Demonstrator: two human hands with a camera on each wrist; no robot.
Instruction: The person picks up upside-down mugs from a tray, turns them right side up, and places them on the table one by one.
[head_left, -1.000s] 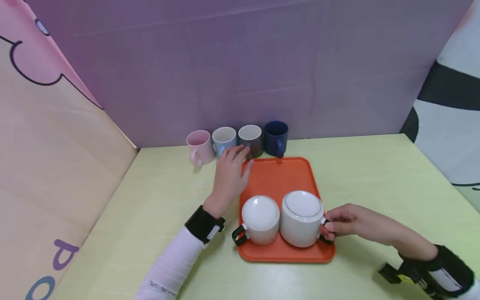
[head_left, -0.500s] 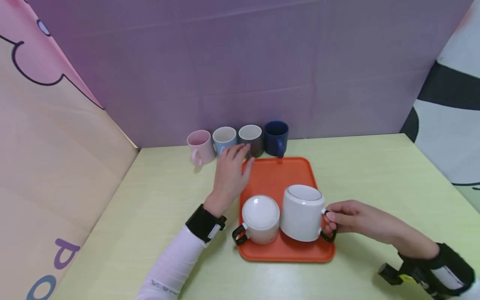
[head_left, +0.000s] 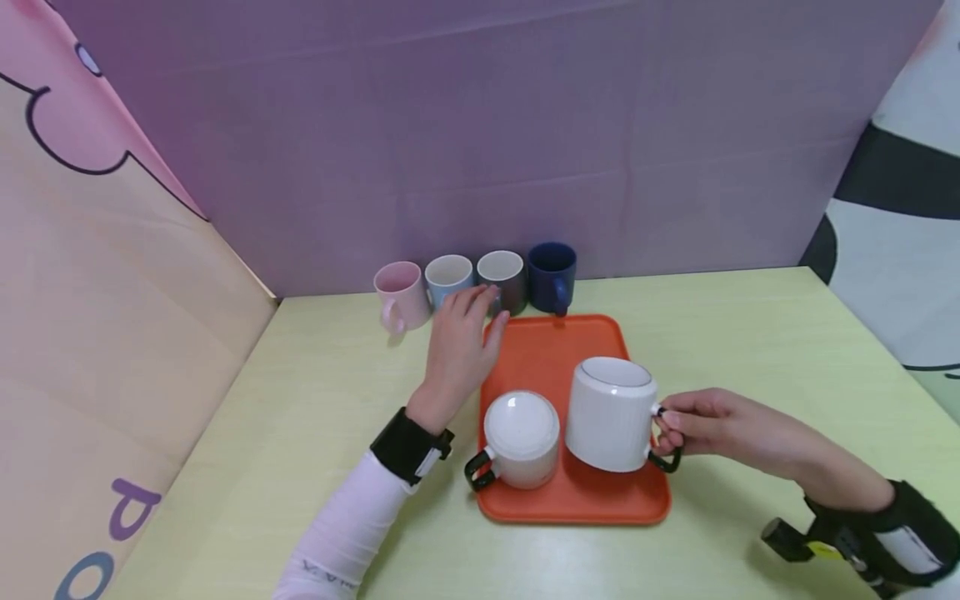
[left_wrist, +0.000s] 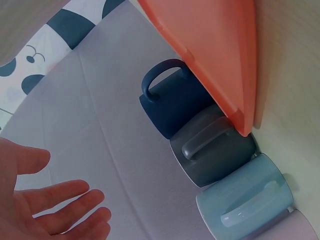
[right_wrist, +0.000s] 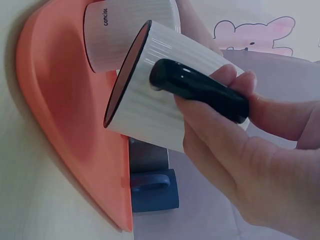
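Glazed ceramic all round, so I judge it rigid, weighty, slick and chip-prone. Left to right: my left hand (head_left: 459, 344) lies with fingers straight at the far-left corner of the orange tray (head_left: 558, 350), holding nothing, just in front of the pink mug (head_left: 400, 293), light blue mug (head_left: 447, 277), grey mug (head_left: 503, 276) and navy mug (head_left: 552, 275). The small white mug (head_left: 521, 438) sits upside down on the tray; "concise" is printed on it (right_wrist: 106, 16). My right hand (head_left: 708, 422) pinches the black handle (right_wrist: 199, 88) of the big white mug (head_left: 611, 413), tilted above the tray. The handle is the sensible hold
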